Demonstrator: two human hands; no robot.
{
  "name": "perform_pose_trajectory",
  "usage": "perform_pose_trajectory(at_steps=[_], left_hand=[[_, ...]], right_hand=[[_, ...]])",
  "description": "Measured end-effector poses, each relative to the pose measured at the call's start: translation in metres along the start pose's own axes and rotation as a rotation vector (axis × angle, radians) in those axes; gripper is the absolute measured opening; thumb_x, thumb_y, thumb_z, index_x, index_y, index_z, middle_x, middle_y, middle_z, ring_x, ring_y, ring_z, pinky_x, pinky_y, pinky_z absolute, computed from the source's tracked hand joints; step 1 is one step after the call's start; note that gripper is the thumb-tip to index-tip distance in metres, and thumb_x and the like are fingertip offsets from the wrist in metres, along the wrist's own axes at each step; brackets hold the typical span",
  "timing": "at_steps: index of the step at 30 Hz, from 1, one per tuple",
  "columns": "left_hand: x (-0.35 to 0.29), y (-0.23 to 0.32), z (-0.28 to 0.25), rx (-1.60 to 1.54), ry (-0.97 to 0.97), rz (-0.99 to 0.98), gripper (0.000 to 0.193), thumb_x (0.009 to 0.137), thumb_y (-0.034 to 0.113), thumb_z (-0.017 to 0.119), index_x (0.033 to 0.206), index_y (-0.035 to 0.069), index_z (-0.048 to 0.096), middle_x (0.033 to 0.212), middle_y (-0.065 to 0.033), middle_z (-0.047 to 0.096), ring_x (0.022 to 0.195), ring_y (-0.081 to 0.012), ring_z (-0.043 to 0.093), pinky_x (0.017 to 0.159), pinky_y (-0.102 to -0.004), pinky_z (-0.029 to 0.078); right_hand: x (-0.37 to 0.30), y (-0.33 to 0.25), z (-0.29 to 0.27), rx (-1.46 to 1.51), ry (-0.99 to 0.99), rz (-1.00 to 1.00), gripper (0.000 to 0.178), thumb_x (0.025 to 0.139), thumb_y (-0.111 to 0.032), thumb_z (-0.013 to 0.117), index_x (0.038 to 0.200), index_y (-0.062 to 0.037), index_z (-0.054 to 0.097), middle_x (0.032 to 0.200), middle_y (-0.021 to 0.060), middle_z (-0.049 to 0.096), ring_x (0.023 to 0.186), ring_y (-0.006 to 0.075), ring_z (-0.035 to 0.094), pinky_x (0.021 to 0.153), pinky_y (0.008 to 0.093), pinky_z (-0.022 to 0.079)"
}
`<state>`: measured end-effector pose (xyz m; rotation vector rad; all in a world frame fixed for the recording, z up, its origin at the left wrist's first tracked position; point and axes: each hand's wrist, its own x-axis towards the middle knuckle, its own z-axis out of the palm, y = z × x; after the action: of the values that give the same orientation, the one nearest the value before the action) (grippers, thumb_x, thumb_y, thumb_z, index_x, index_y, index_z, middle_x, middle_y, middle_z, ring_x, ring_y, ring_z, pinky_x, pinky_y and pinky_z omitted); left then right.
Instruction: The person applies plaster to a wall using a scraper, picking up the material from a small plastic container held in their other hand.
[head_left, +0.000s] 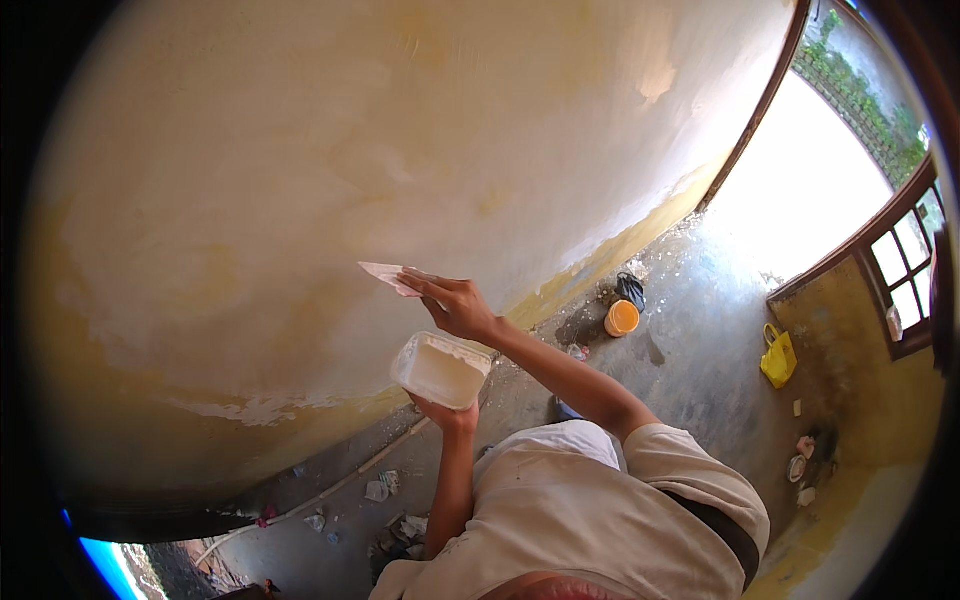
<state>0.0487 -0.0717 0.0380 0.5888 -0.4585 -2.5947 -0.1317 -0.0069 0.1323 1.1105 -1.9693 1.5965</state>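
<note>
My right hand (458, 306) is closed on a flat, pale pinkish scraper (388, 275) with a pointed corner, held close to the wall (300, 200). Whether its edge touches the plaster I cannot tell. Below it, my left hand (447, 412) grips a white rectangular plastic tub (447, 371) from underneath, its open top facing up. Whitish paste coats the inside and rim of the tub. Patchy whitish filler covers much of the yellowish wall, with rough edges low down.
On the grey floor (690, 300) stand an orange bucket (622, 318) and a black bag (630, 290). A yellow bag (777, 356) lies by the far right wall. A long pole (350, 467) and litter (380, 487) lie along the wall's foot. A bright doorway (800, 170) opens at upper right.
</note>
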Motion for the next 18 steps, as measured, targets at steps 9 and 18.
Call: perform_pose_trajectory(at_steps=[9,18], left_hand=[[0.008,0.014,-0.003,0.033,-0.109,-0.023,0.057,0.105,0.063,0.047,0.146,0.024,0.055,0.143,0.0028,0.061,0.132,-0.0222,0.058,0.115,-0.0481,0.045],[0.030,-0.004,-0.010,0.010,-0.167,-0.123,0.054,0.105,0.062,0.048,0.143,0.024,0.058,0.140,0.0045,0.063,0.132,-0.0207,0.058,0.114,-0.0455,0.046]], right_hand=[[0.060,0.077,-0.217,0.019,0.862,0.332,0.025,0.106,-0.019,0.065,0.115,0.0044,0.070,0.087,0.0038,0.067,0.080,0.0084,0.060,0.072,0.0266,0.053],[0.031,0.127,-0.325,0.193,1.068,0.454,0.044,0.105,-0.023,0.067,0.139,0.0053,0.062,0.109,0.0052,0.071,0.092,0.0115,0.068,0.086,0.0281,0.060]])
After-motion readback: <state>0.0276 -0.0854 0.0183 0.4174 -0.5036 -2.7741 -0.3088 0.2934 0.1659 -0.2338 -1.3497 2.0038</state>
